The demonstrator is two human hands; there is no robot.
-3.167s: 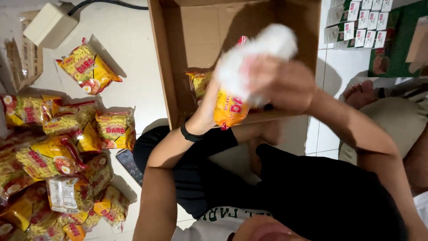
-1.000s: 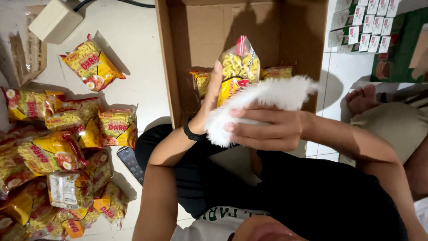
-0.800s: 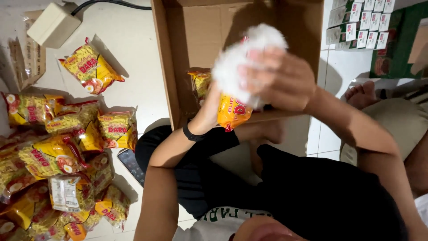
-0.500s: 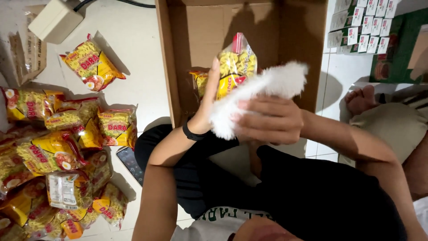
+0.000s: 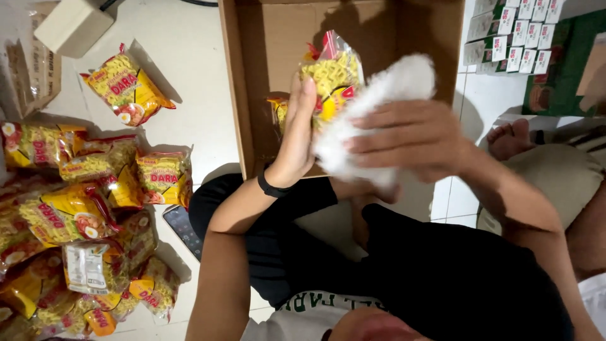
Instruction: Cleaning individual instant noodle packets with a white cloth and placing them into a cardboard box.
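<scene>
Yellow noodle packet (image 5: 329, 72), upright, crinkled clear plastic, red-topped.

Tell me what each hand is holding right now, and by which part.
The left hand holds a yellow noodle packet upright by its side edge. The right hand presses a white fluffy cloth against the packet, fingers spread across the cloth's middle.
</scene>
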